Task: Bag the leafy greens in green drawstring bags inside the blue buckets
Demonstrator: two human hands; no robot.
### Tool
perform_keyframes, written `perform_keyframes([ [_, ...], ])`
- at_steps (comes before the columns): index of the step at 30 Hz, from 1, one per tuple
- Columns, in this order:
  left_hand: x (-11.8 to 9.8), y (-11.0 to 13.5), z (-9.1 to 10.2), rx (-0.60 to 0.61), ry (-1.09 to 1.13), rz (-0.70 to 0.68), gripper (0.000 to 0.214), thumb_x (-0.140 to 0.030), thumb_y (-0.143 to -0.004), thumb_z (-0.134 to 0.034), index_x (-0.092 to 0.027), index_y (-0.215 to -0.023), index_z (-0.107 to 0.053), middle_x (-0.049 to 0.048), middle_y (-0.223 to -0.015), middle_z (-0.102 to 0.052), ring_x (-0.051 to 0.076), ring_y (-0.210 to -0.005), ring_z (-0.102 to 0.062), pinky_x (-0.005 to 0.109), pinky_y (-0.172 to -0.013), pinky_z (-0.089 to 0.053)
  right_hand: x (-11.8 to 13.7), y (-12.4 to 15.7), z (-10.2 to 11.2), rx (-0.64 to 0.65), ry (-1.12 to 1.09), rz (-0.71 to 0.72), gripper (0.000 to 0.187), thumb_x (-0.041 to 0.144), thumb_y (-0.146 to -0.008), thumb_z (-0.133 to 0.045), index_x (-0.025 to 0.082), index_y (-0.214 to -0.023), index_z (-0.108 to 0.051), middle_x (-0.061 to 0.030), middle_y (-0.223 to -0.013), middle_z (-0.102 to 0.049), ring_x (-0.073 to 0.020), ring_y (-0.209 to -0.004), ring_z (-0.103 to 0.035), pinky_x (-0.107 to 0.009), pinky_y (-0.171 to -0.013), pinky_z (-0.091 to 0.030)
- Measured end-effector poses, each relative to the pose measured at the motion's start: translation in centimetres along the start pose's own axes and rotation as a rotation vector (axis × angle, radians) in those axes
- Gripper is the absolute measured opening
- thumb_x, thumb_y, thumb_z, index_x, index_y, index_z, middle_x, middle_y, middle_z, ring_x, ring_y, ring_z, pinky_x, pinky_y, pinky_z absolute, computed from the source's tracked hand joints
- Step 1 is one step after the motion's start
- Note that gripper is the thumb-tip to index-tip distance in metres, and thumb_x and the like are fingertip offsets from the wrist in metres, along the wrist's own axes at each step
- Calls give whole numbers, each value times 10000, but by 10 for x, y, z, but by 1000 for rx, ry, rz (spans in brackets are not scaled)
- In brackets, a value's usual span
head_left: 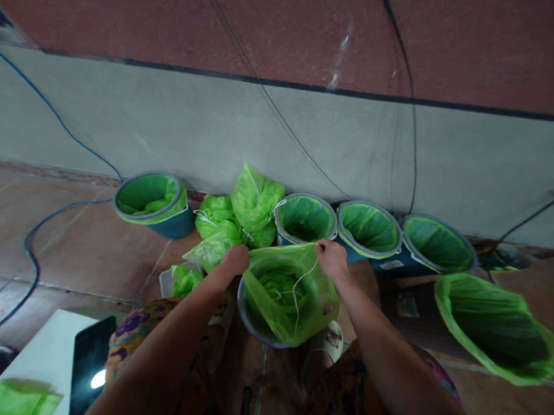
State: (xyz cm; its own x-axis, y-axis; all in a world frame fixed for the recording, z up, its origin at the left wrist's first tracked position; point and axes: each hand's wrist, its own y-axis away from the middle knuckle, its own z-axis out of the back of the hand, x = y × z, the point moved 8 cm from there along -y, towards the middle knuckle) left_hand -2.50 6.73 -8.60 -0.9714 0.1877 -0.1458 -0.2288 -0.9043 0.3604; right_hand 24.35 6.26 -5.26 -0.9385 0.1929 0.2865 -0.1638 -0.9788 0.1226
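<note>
Between my feet stands a round bucket [251, 327] with a pale rim. A thin green plastic bag [281, 263] is spread over it, its mouth stretched between my two hands. My left hand [235, 260] is closed on the left end of the bag's edge. On the other side, my right hand [332, 260] pinches the right end. A white string [297, 289] hangs down across the bag. More crumpled green plastic lies inside the bucket.
Buckets lined with green plastic stand along the wall: a blue bucket [174, 225] at left, several at right. Tied green bags [256, 206] sit between. At right is a green-lined box [410, 320]. A blue cable [36, 250] crosses the floor; a dark tablet-like device [90, 352] lies lower left.
</note>
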Motion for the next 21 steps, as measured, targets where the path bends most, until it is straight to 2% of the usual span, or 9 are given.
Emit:
perform_keyframes([
  [3, -1, 3, 10, -49, 45, 34, 333, -183, -782, -553, -83, -1087, -641, 169, -1018, -682, 278, -1011, -641, 351, -865, -499, -5, 2, 4, 6, -38, -10, 336, 352, -895, -486, 172, -1118, -661, -100, -1027, -713, -210, -965, -648, -283, -831, -460],
  [6, -6, 7, 37, -242, 150, 64, 554, -315, -775, -617, -87, -1271, -523, 173, -1143, -635, 275, -1098, -589, 346, -936, -465, -24, 5, 13, -11, -47, -65, 419, 400, -912, -449, 137, -1197, -608, -140, -1131, -675, -229, -1022, -631, -304, -855, -453],
  [8, -18, 14, 57, -394, 253, 16, 506, -324, -820, -572, -114, -1276, -514, 151, -1195, -607, 245, -1102, -576, 331, -963, -445, -41, 8, 19, -12, -47, -100, 443, 404, -919, -432, 111, -1211, -591, -163, -1158, -660, -249, -1048, -621, -316, -866, -447],
  [10, -41, 21, 64, -446, 386, -112, 359, -273, -859, -510, -157, -1194, -570, 103, -1151, -629, 193, -998, -608, 307, -936, -453, -58, 13, 22, 25, -30, -106, 443, 398, -921, -432, 84, -1184, -602, -187, -1141, -662, -269, -1057, -617, -324, -866, -446],
  [11, -56, 24, 59, -415, 451, -180, 301, -250, -866, -493, -172, -1137, -599, 83, -1096, -648, 173, -927, -620, 299, -909, -462, -64, 17, 20, 68, -14, -92, 433, 397, -921, -431, 79, -1145, -621, -196, -1123, -667, -277, -1057, -616, -329, -861, -447],
  [13, -85, 29, 32, -243, 532, -256, 225, -233, -860, -495, -179, -1021, -644, 63, -973, -674, 167, -856, -624, 305, -879, -465, -73, 28, 12, 193, 17, -44, 413, 423, -917, -433, 102, -1025, -669, -196, -1088, -677, -287, -1045, -620, -341, -841, -458],
  [16, -110, 34, -28, 18, 586, -150, 149, -220, -814, -553, -147, -874, -668, 91, -855, -670, 232, -863, -637, 367, -845, -463, -82, 56, -9, 450, -30, -74, 452, 528, -890, -439, 151, -850, -683, -164, -945, -706, -267, -886, -663, -339, -708, -501],
  [19, -120, 31, -72, 95, 627, -47, 166, -288, -773, -621, -125, -768, -652, 104, -731, -640, 266, -786, -642, 378, -742, -479, -90, 88, -35, 671, -185, -255, 481, 604, -845, -467, 168, -828, -668, -114, -732, -690, -206, -617, -642, -296, -503, -488],
  [21, -122, 26, -92, 129, 695, 36, 198, -324, -770, -626, -128, -750, -644, 86, -677, -619, 253, -748, -638, 360, -710, -480, -88, 99, -48, 717, -250, -286, 432, 575, -827, -513, 173, -794, -670, -77, -640, -663, -168, -509, -597, -266, -437, -454],
])
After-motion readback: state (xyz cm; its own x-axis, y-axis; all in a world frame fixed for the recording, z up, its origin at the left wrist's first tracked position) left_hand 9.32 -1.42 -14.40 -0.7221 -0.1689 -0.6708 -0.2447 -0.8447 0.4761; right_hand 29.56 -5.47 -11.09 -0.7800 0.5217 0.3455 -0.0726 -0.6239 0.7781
